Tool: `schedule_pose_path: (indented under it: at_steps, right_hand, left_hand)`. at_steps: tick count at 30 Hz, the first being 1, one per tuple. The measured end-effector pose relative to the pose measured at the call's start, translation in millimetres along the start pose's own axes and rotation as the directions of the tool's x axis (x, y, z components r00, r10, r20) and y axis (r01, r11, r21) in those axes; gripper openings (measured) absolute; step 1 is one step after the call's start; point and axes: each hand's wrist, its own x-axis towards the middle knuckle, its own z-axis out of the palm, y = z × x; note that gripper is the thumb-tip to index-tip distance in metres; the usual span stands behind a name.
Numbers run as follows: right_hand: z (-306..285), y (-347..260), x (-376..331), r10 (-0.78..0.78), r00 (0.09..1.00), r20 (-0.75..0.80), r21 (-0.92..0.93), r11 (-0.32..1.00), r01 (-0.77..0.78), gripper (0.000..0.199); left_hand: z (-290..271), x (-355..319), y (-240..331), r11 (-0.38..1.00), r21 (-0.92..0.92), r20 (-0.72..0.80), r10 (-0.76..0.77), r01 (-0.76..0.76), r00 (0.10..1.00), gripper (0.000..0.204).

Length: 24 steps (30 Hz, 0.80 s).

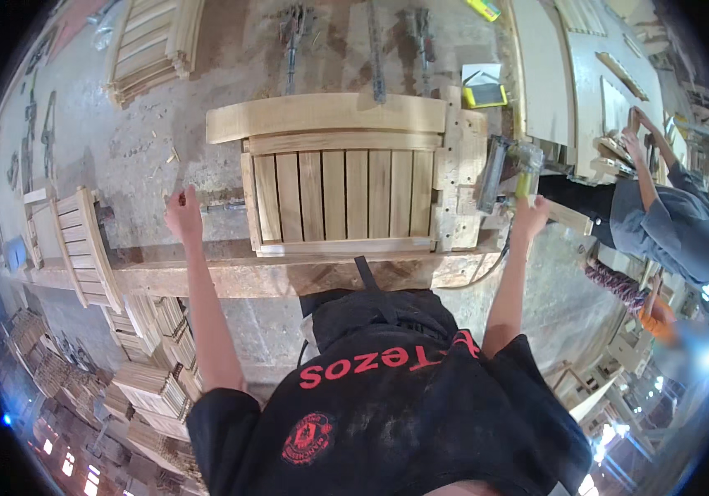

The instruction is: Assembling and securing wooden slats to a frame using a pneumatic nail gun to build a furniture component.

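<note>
Stacks of slatted wooden panels (152, 41) lie on the counter (123, 149) at eleven o'clock. More slatted pieces (81, 244) hang off its edge at nine, above piles (152, 388) on the floor at seven. At three o'clock a co-worker (668, 227) bends over another bench. A yellow-edged pad (485, 95) lies at one.

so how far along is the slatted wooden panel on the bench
Done: the slatted wooden chair-back panel lies assembled, slats sitting in its curved top rail. In hand: right hand at the yellow-grey nail gun, left hand on the wooden workbench. Left: cannot tell whether the joints are fastened.
</note>
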Motion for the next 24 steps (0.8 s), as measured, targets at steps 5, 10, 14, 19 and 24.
schedule_pose_path:
  at_steps: [5,10,14,19,24]
  right_hand:
    - [13.7,34.9,49.9,-0.239,0.953,0.185,0.085,0.970,0.227,0.057]
    - [69.0,49.0,107.2,-0.080,0.931,0.356,-0.083,0.990,0.117,0.059]
    - [71.0,56.7,118.7,0.115,0.914,0.389,-0.131,0.989,-0.069,0.038]
    - [-12.2,-35.0,78.9,-0.003,0.634,0.773,0.580,0.409,-0.705,0.006]
    - [-67.1,-123.3,14.2,-0.027,0.561,0.827,0.539,0.320,-0.779,0.024]
  left_hand:
    - [-2.3,2.6,-7.0,0.963,0.262,0.258,-0.006,-0.064,0.966,0.040]
    - [11.3,6.7,5.9,0.929,0.359,0.345,-0.046,-0.086,0.937,0.040]
    - [9.3,-1.6,-1.4,0.946,0.306,0.325,0.005,-0.110,0.946,0.039]
    - [16.9,0.8,-16.9,0.941,0.330,0.267,-0.020,-0.072,0.964,0.047]
    - [49.0,54.4,-76.5,0.838,0.503,0.346,0.028,-0.211,0.938,0.059]
